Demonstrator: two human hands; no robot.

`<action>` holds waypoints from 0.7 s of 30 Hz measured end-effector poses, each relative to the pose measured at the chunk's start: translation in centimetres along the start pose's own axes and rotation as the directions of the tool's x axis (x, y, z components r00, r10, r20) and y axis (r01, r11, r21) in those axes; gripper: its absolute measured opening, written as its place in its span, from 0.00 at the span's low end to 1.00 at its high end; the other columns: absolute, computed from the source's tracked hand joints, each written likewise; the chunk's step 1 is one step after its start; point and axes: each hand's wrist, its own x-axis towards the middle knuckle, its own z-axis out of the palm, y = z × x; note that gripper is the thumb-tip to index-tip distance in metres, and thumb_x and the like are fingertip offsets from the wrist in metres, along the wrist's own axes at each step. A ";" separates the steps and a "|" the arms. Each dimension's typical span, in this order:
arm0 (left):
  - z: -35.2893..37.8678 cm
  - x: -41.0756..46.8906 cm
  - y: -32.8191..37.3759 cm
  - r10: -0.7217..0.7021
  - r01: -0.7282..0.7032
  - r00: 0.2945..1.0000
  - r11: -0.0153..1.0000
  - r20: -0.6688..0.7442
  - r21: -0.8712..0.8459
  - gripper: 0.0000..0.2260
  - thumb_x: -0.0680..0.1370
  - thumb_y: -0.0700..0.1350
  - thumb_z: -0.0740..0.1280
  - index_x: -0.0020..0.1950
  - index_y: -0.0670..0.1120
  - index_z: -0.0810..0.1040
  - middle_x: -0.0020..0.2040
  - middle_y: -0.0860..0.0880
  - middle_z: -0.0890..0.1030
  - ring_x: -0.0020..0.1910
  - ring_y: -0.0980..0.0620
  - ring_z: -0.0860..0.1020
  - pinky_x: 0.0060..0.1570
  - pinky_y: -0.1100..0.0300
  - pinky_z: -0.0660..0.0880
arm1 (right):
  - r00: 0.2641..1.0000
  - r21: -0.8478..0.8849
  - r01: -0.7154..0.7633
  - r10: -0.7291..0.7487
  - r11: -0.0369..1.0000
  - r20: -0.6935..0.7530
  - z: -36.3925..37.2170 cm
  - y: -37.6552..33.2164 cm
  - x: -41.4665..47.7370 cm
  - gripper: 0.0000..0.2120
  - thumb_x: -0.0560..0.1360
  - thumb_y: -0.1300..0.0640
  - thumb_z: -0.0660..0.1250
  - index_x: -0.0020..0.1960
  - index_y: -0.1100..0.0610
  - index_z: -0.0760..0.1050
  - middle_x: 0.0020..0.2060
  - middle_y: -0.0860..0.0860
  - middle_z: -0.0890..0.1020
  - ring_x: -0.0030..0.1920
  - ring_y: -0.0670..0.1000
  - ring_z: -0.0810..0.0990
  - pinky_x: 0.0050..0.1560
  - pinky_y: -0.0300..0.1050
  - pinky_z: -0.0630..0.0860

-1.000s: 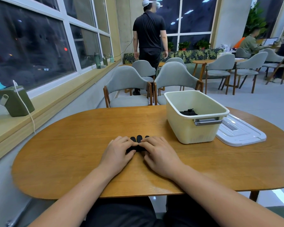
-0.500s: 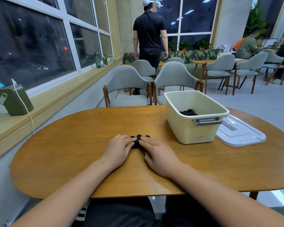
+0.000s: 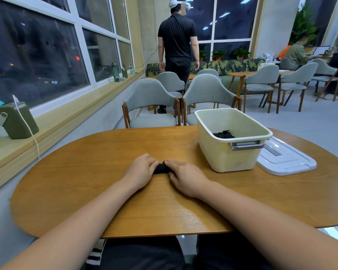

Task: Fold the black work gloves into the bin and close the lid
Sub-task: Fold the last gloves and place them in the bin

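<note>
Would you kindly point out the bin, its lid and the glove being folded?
bin [image 3: 230, 158], head view, front wall.
lid [image 3: 289, 162], head view, top face.
glove [image 3: 161, 169], head view, rolled middle.

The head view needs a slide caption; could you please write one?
Left hand and right hand grip a black glove on the table; the open bin holds a second glove, lid beside it.

I have both bare forearms stretched forward and angled inward, my left hand [image 3: 141, 172] and right hand [image 3: 186, 179] knuckles-up, side by side, fingertips nearly meeting, fingers curled on the glove [image 3: 161, 169] between them.
</note>
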 end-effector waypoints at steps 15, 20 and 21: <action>-0.3 -0.5 0.1 0.329 -0.289 0.934 0.925 -0.140 0.247 0.12 0.83 0.55 0.63 0.57 0.53 0.83 0.49 0.56 0.84 0.50 0.52 0.81 0.50 0.50 0.78 | 0.998 -0.055 0.067 -0.067 0.996 0.001 1.2 1.7 1.9 0.25 0.90 0.52 0.53 0.86 0.55 0.61 0.85 0.54 0.63 0.85 0.52 0.60 0.85 0.48 0.53; -1.2 -0.8 -0.6 0.352 -0.329 0.933 0.916 -0.068 0.228 0.15 0.79 0.58 0.72 0.63 0.56 0.84 0.55 0.59 0.84 0.55 0.55 0.80 0.56 0.55 0.77 | 0.999 0.039 0.038 -0.037 0.999 -0.014 0.5 1.6 1.4 0.16 0.88 0.53 0.59 0.75 0.51 0.68 0.70 0.57 0.81 0.67 0.60 0.79 0.66 0.57 0.76; -1.3 -0.8 -0.5 0.352 -0.331 0.934 0.917 -0.064 0.224 0.14 0.79 0.57 0.74 0.64 0.56 0.84 0.55 0.59 0.84 0.55 0.54 0.80 0.56 0.55 0.78 | 0.999 0.043 0.032 -0.032 0.999 -0.015 0.4 1.6 1.2 0.14 0.88 0.52 0.60 0.72 0.50 0.68 0.65 0.57 0.83 0.62 0.60 0.81 0.61 0.59 0.79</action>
